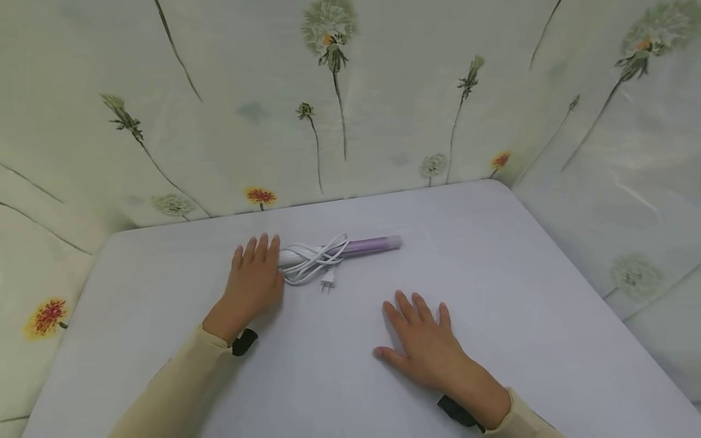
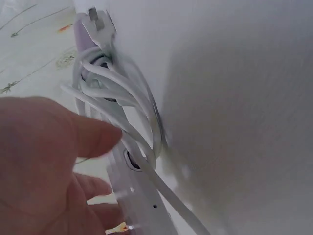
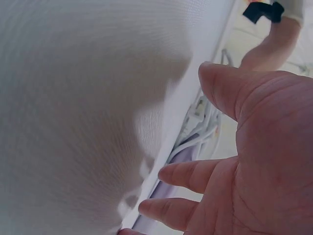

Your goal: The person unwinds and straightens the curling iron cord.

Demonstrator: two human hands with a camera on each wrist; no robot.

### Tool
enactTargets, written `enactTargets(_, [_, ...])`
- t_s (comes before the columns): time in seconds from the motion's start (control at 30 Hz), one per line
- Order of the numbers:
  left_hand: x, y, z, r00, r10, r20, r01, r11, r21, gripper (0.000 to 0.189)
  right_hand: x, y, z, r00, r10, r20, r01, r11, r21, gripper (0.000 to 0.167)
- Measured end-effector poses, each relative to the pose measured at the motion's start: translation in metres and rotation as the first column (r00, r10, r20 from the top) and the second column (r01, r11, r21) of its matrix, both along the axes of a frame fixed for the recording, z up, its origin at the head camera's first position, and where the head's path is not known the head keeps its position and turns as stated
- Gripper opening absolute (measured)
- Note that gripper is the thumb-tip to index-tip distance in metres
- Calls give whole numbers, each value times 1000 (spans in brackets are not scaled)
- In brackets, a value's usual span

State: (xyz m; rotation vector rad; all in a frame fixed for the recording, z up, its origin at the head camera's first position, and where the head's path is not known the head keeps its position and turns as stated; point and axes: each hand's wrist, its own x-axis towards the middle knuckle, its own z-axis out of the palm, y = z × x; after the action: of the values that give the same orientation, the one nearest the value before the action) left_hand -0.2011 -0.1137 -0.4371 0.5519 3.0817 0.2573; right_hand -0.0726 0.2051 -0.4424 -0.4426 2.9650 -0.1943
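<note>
A curling iron (image 1: 368, 246) with a purple barrel, pale tip and white handle lies across the far middle of the white table. Its white cord (image 2: 142, 105) is looped round the handle, and the two-pin plug (image 1: 328, 279) sticks out toward the near side. My left hand (image 1: 253, 283) is at the handle's left end, fingers extended, thumb right beside the cord in the left wrist view. Nearer and to the right, my right hand (image 1: 424, 344) is spread palm down over the table, apart from the iron and holding nothing.
The white tabletop (image 1: 493, 267) ends at a back edge against a flower-printed sheet (image 1: 383, 109). The same print hangs along the right side. Dark straps (image 1: 244, 342) circle both wrists below the beige sleeves (image 1: 175, 386).
</note>
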Motion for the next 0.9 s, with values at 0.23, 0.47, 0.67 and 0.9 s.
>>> enactTargets(0.23, [-9, -1, 10, 998, -25, 62, 23, 1000, 18, 58, -2, 0, -1, 1000, 23, -3, -23, 1000, 6, 83])
enactTargets(0.47, [-30, -8, 5, 990, -85, 108, 86, 996, -3, 53, -2, -2, 2, 999, 41, 6, -41, 999, -9, 81])
enactTargets(0.67, [-37, -12, -3, 979, -94, 182, 96, 995, 0, 48, -2, -3, 0, 999, 42, 23, -41, 999, -26, 78])
enactTargets(0.9, [-24, -12, -6, 990, -113, 84, 116, 993, -25, 47, -4, 1, 0, 998, 52, 37, -52, 998, -22, 72])
